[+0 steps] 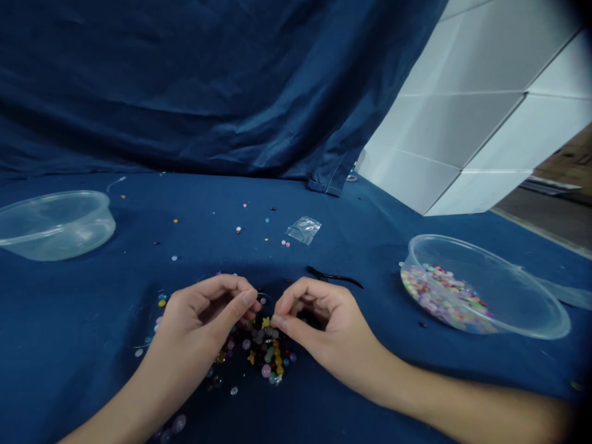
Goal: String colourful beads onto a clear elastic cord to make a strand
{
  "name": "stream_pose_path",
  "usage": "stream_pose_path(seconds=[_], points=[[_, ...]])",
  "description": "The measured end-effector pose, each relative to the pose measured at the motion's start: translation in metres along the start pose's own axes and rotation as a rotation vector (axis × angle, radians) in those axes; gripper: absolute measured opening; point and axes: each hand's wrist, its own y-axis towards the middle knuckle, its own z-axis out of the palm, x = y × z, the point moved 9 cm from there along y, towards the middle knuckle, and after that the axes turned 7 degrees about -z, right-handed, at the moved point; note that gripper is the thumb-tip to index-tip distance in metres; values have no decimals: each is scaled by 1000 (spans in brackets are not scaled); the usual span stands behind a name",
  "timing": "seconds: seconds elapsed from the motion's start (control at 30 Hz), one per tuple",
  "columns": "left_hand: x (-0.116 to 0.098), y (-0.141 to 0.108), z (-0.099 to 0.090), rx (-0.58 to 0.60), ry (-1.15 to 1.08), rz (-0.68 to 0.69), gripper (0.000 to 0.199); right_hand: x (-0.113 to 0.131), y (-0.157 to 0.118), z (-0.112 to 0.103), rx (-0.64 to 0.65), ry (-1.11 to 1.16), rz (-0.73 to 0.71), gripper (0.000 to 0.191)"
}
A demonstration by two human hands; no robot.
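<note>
My left hand is closed in a pinch, thumb against index finger, above a pile of mixed beads. A faint clear line shows by its fingertips, but what they hold is too small to tell. Opposite it, a short gap away, my right hand also pinches, and its fingers hide whatever is between them. Just beside the right fingertips is a yellow butterfly-shaped bead. Below lies a row of amber beads, with a pink bead to its left. An orange butterfly-shaped bead rests among the others.
A clear bowl of colourful beads stands at right, another clear bowl at left. Behind my right hand lies a black slender tool. Farther back are a small plastic bag, scattered beads, a blue curtain and white boxes.
</note>
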Motion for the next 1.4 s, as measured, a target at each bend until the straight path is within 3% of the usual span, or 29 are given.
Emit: stream_pose_path(seconds=[0.47,0.97,1.4], points=[[4,2,4,59,-62,-14,24,13,-4,14,153,-172,-146,19],[2,0,7,95,81,19,17,9,-3,6,61,-78,-71,8],[3,-2,5,62,33,35,6,8,-3,4,38,-57,-59,7]])
